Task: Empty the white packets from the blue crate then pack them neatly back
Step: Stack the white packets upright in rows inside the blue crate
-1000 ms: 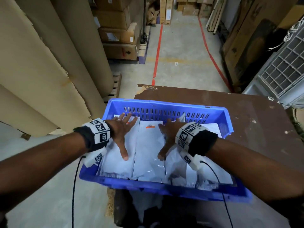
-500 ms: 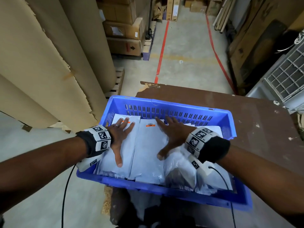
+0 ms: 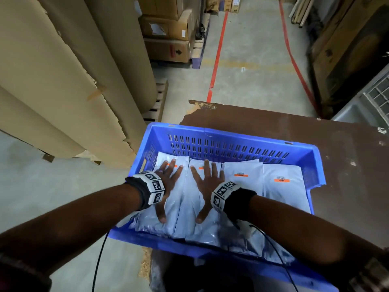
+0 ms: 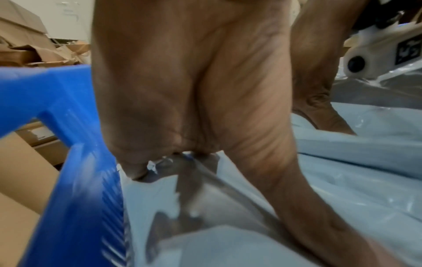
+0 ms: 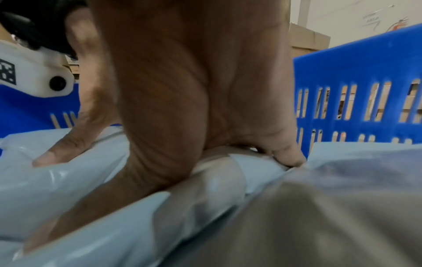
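A blue slotted crate (image 3: 221, 134) stands on the brown table and holds several white packets side by side, each with an orange label near its far end. My left hand (image 3: 168, 182) lies flat with spread fingers on the leftmost packet (image 3: 147, 218). Flat beside it, my right hand (image 3: 207, 184) presses on the second packet (image 3: 187, 218). Two more packets (image 3: 282, 190) lie untouched to the right. In the left wrist view my palm (image 4: 182, 90) pushes into glossy packet film (image 4: 342, 180) next to the crate wall (image 4: 57, 126). The right wrist view shows my right palm (image 5: 194, 81) on a packet (image 5: 114, 207).
The brown table (image 3: 315, 133) extends right of and behind the crate. Tall cardboard sheets (image 3: 63, 70) lean at the left, close to the crate's left corner. Stacked cartons (image 3: 168, 30) sit on a pallet beyond. A grey grille unit (image 3: 370, 102) is at the far right.
My right hand has slid left from the third packet onto the second, uncovering the two right packets. The left hand stays pressing the leftmost one. The head view has tilted.
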